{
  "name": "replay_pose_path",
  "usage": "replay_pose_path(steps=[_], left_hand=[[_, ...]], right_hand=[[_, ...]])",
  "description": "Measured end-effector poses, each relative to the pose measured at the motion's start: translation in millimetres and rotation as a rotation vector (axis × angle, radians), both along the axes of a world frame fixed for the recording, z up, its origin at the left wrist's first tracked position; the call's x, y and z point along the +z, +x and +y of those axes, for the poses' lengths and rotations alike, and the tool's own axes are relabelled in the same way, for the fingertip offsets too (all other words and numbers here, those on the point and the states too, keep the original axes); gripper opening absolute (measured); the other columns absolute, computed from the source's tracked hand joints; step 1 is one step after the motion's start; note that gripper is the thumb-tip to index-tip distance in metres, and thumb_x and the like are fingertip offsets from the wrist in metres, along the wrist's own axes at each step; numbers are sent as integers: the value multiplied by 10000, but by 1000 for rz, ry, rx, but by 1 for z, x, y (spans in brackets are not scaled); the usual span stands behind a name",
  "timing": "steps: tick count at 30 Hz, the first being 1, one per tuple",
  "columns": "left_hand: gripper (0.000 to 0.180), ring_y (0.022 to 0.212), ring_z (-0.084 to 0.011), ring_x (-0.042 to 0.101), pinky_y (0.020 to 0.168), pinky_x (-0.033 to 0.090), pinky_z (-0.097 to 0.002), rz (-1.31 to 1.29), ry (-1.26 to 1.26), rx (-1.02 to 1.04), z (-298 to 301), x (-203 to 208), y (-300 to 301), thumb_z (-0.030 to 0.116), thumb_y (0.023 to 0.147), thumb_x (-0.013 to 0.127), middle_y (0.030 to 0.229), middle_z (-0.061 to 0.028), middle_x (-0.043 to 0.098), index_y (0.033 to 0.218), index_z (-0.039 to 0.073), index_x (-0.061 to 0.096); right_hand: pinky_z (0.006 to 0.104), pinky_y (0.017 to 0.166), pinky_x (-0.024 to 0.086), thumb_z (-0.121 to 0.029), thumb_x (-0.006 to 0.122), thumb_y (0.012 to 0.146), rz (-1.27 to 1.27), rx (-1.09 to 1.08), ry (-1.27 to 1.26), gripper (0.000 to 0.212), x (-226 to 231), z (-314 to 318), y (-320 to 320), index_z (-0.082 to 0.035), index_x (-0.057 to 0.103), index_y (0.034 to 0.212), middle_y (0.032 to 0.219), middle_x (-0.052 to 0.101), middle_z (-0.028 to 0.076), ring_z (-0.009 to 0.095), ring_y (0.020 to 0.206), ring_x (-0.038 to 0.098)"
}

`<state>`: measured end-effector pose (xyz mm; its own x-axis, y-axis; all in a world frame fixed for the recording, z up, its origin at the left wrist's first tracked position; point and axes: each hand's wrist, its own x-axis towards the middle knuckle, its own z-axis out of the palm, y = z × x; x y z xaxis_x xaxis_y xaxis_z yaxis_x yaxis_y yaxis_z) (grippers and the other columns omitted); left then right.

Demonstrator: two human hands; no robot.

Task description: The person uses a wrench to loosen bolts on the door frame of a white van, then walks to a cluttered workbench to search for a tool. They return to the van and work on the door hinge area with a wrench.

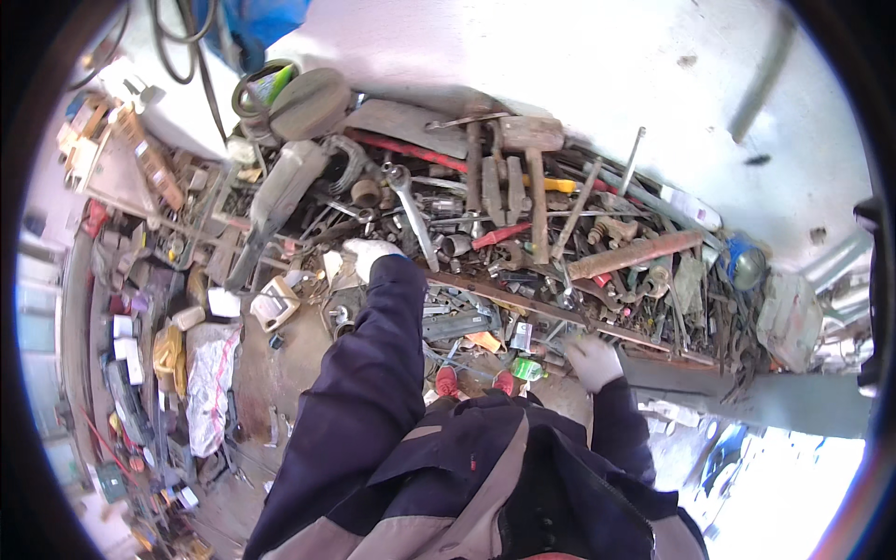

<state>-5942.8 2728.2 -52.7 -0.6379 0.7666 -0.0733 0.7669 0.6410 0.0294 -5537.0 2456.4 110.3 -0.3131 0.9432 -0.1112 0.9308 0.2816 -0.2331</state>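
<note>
My left hand point(370, 254), in a white glove, reaches over the near left edge of a bench heaped with tools. Its fingers are small and partly hidden, so I cannot see whether they hold anything. A ratchet wrench point(411, 215) lies just beyond it on the pile. My right hand point(595, 362), also gloved in white, is at the bench's near edge on the right. Its fingers look loosely apart, with nothing visible in them. Beyond it lies a rusty metal bar point(635, 255). A wooden-handled mallet point(534, 140) and a red-handled tool point(501, 235) lie among the other tools.
A green-labelled bottle point(528, 370) is near my red shoes point(447, 381). A beige jug point(273, 303) stands on the floor to the left, beyond a white plastic sack point(211, 387). Cluttered shelving runs along the left. A greenish canister point(790, 320) sits at the bench's right end.
</note>
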Motion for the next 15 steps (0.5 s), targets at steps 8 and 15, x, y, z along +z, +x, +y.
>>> replay_pose_path(steps=[8, 15], left_hand=[[373, 1156, -337, 786, 946, 637, -452, -627, 139, 464, 3, 74, 2, 120, 1142, 478, 1315, -218, 744, 1504, 33, 493], [497, 1445, -282, 620, 1173, 400, -620, 388, -854, -567, 11, 78, -1, 350, 1129, 551, 1597, -54, 642, 1570, 132, 624]], right_hand=[[485, 846, 634, -238, 588, 1014, -75, 89, -95, 233, 18, 32, -24, -108, 749, 1120, 1083, 769, 88, 330, 999, 772], [460, 915, 634, -248, 605, 1028, 30, -17, 25, 273, -1, 6, -19, -87, 748, 1195, 1185, 777, 89, 315, 1103, 756]])
